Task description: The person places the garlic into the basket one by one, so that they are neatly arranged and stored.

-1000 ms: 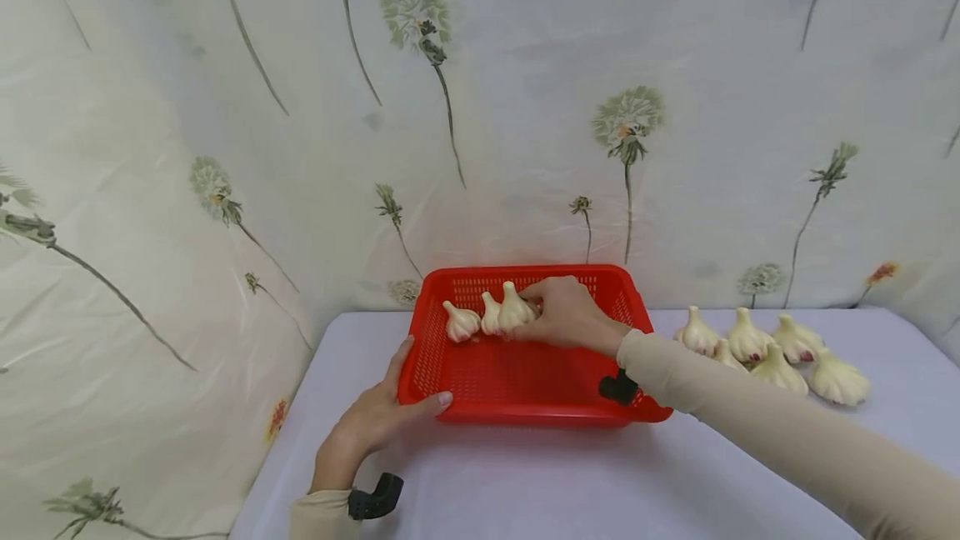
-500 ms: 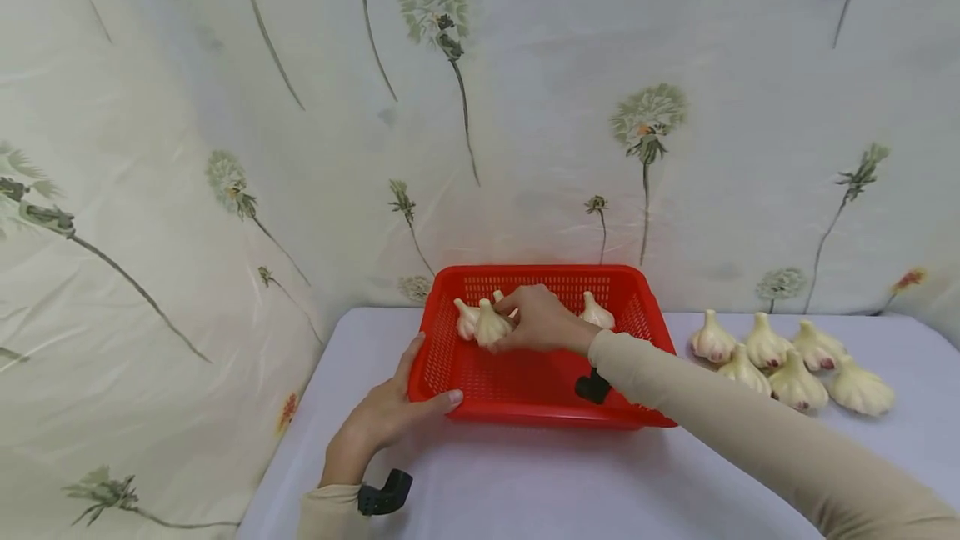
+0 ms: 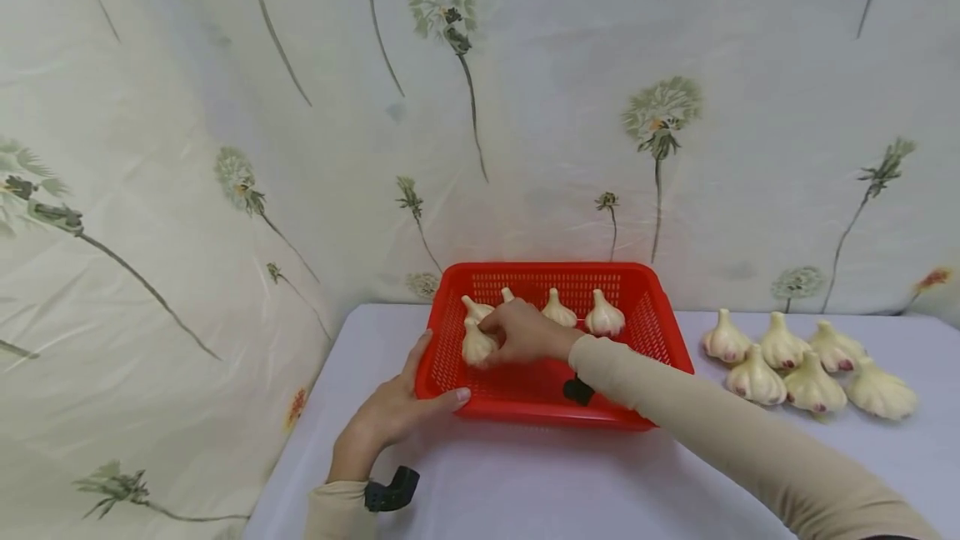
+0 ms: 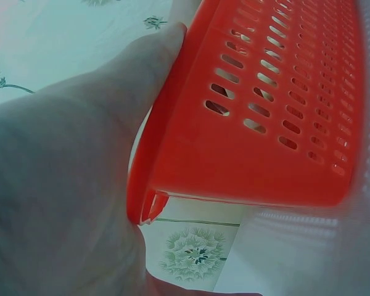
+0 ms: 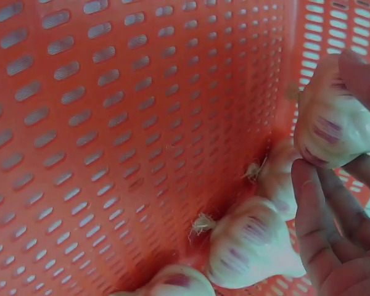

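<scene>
A red plastic basket (image 3: 517, 411) with slotted walls stands on the table. My left hand (image 3: 390, 415) rests against its front left corner, thumb stretched along the front rim and fingers along the left side; in the left wrist view the hand lies beside the outer wall (image 4: 228, 160). Inside the basket, my right hand (image 3: 528, 332) pinches a garlic bulb (image 3: 476, 344) near the left wall. Thumb and fingertips hold this bulb (image 5: 336, 117) in the right wrist view. Other bulbs sit along the back, including one garlic bulb (image 3: 604, 315) at the right; the right hand partly hides some.
Several garlic bulbs (image 3: 813, 386) are grouped on the table to the right of the basket, beyond the right forearm. A white cloth (image 3: 480, 482) covers the table. Flower-printed sheeting (image 3: 540, 123) hangs behind and at the left.
My right hand has moved left and nearer with a garlic bulb, from the back of the basket to its left side, uncovering bulbs along the back. My left hand stays at the corner.
</scene>
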`<state>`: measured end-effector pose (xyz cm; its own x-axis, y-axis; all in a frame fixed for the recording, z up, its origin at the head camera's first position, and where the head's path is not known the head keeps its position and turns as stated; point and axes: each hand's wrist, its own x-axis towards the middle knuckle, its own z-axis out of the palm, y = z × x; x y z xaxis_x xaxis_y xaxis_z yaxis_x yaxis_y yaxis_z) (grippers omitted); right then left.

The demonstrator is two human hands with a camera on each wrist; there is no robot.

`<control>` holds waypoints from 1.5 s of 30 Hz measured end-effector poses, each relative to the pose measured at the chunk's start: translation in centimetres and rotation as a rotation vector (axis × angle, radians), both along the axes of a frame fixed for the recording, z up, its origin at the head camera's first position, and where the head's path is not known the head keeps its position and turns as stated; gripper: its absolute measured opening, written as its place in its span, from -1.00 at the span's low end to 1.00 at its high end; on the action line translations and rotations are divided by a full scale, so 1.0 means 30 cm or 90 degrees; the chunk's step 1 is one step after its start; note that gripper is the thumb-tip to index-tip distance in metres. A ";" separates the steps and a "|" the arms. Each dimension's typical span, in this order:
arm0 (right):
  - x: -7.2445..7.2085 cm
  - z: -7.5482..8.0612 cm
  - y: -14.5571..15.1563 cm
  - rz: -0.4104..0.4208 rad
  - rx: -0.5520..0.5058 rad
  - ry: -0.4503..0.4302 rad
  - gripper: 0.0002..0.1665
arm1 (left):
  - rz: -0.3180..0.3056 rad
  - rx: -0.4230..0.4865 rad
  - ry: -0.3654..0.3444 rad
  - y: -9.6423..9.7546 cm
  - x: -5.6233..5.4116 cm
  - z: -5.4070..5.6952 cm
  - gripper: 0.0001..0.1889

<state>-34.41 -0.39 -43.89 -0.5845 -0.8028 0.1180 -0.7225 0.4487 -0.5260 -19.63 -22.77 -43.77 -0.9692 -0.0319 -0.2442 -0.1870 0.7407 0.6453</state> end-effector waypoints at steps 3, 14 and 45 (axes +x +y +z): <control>0.001 -0.009 -0.009 -0.007 0.002 0.012 -0.62 | -0.001 -0.001 0.001 0.001 0.001 0.001 0.19; -0.010 -0.022 -0.027 -0.017 0.047 0.065 -0.64 | -0.004 0.006 0.002 -0.009 -0.001 -0.001 0.19; -0.033 -0.059 -0.008 -0.056 -0.021 0.074 -0.65 | -0.012 0.021 0.007 -0.008 -0.008 -0.009 0.18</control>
